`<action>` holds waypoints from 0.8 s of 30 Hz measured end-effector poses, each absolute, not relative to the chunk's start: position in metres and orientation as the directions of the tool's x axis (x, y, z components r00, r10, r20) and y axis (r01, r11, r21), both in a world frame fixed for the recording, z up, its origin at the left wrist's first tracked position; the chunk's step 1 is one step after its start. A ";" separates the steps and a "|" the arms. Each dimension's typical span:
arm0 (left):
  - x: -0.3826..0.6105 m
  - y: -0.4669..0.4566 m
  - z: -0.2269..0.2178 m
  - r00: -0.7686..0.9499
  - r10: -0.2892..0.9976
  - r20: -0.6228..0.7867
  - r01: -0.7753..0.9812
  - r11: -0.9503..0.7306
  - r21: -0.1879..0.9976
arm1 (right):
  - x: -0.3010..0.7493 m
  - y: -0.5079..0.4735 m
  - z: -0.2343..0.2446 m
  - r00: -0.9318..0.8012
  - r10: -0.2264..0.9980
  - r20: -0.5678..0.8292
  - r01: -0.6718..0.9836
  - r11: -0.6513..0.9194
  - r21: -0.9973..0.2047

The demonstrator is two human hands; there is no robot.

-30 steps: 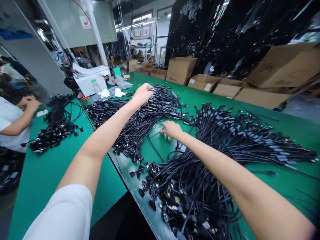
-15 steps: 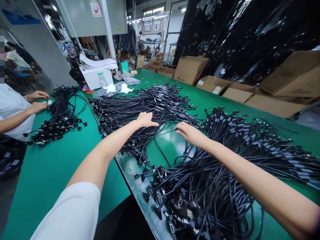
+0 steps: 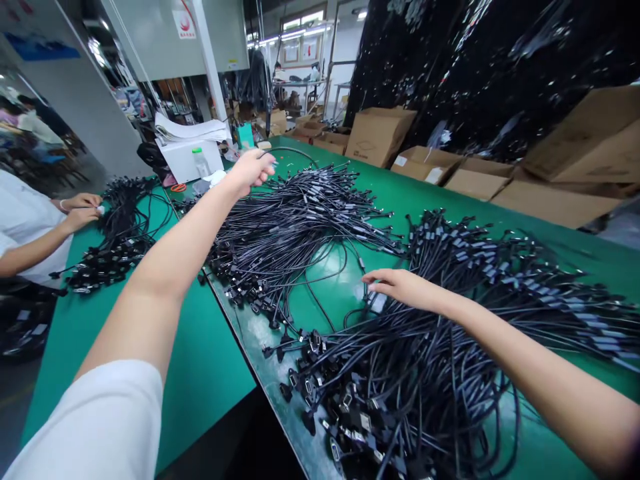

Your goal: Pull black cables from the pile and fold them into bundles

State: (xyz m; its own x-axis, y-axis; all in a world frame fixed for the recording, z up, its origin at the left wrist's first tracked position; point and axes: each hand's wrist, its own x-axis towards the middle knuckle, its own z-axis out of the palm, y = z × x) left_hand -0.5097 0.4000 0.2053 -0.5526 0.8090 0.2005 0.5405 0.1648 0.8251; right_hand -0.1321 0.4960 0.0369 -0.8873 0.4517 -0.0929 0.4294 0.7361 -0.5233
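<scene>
My left hand (image 3: 251,171) is raised over the far end of a spread pile of black cables (image 3: 280,220). Its fingers are closed on one black cable (image 3: 295,151), which arcs away to the right. My right hand (image 3: 397,287) is low over the gap between the two piles, its fingers stretched and slightly apart. Just past those fingertips lies a single cable with a small grey sleeve (image 3: 362,264). Beneath and right of my right arm spreads a larger cable pile (image 3: 450,333), its black connector heads (image 3: 345,413) toward the table's near edge.
A co-worker's hands (image 3: 83,212) work by another cable bundle (image 3: 123,220) on the adjoining green table (image 3: 205,393). Behind stand a white box with papers (image 3: 187,157), a green-capped bottle (image 3: 201,163) and orange scissors (image 3: 178,187). Open cardboard boxes (image 3: 380,137) line the far edge.
My left hand has moved from the middle of the pile up and left, lifting a cable. My right hand has shifted slightly nearer and its fingers have loosened from the cable.
</scene>
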 end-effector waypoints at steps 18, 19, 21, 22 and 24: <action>-0.334 0.201 0.286 0.180 0.983 -0.020 0.208 -0.018 0.978 | -0.083 0.357 0.252 -0.256 0.517 0.817 0.179 0.856 -0.485; -0.328 0.194 0.281 0.177 0.984 0.015 0.179 -0.047 0.983 | -0.073 0.340 0.265 -0.236 0.439 0.867 0.219 0.893 -0.393; -0.305 0.180 0.269 0.117 0.983 0.144 0.079 -0.154 0.985 | -0.056 0.304 0.287 -0.256 0.268 0.929 0.355 0.920 -0.167; -0.291 0.173 0.264 0.106 0.976 0.191 0.014 -0.194 0.981 | -0.049 0.286 0.294 -0.300 0.194 0.934 0.431 0.901 -0.049; -0.258 0.154 0.256 0.230 0.953 0.195 -0.115 -0.173 0.978 | -0.039 0.253 0.300 -0.423 0.101 0.900 0.560 0.810 0.172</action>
